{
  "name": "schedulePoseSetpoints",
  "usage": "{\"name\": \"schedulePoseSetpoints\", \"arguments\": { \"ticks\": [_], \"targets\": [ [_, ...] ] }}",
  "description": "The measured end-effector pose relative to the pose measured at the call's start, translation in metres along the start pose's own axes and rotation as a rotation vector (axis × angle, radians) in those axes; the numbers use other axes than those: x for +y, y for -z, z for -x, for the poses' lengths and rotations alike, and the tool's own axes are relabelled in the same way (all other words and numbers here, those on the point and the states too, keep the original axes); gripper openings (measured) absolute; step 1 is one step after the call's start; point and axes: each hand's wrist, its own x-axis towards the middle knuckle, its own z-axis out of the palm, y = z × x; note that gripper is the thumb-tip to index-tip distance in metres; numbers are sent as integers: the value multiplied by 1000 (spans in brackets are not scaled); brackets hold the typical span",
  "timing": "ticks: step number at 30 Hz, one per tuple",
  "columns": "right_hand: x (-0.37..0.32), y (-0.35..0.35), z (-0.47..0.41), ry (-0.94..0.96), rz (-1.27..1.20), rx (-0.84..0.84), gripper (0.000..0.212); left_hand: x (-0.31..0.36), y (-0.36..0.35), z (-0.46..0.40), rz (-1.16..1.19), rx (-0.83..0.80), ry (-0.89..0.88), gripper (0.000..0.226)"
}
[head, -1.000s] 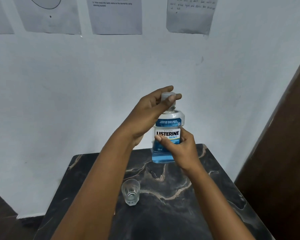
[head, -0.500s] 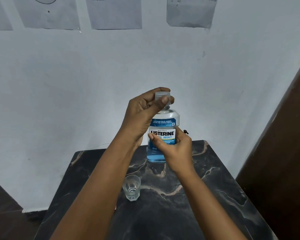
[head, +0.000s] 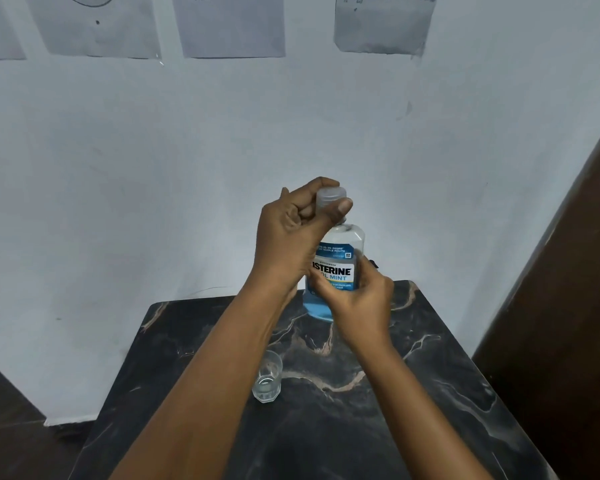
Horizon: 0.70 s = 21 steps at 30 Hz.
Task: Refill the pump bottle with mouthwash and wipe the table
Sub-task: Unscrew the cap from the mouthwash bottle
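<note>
- Mouthwash bottle (head: 340, 268) sits centre frame, upright, its base on the far part of the dark marble counter (head: 413, 393), close to the wall (head: 222, 168).
- Bottle is clear with blue liquid in the lower part; blue and white LISTERINE COOL MINT label faces me.
- My left hand (head: 291, 233) reaches in from lower left of the frame and is curled round the clear cap (head: 330, 196) on top of the bottle, thumb across the front, fingers wrapped behind.
- My right hand (head: 357, 299) comes from lower right and grips the bottle body over the label's lower half, thumb on the front, fingers round the right side.
- Cap is on the neck; I cannot tell if it is loose or tight.
- Small empty-looking shot glass (head: 267, 379) stands on the counter lower centre, just right of my left forearm, well apart from the bottle.
- Whether the glass holds any liquid I cannot tell.
- Paper sheets (head: 232, 26) are stuck on the wall along the top of the frame; text too small to read.
- Dark brown panel (head: 568, 306) fills the right edge.
- Small dark object (head: 373, 263) shows behind the bottle's right side; can't identify it.
</note>
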Motion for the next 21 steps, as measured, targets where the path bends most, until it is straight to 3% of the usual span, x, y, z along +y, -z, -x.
{"name": "schedulePoseSetpoints", "arguments": {
  "ticks": [6,13,21],
  "targets": [
    [-6,6,-5,45,24,-6,25,6,-4,-5,-9,29,-29,23],
    [-7,5,-3,65,18,-3,27,3,-6,-1,-58,5,-27,54],
    [-6,5,0,66,19,11,27,7,1,3,30,-164,-20,35]
  ]
}}
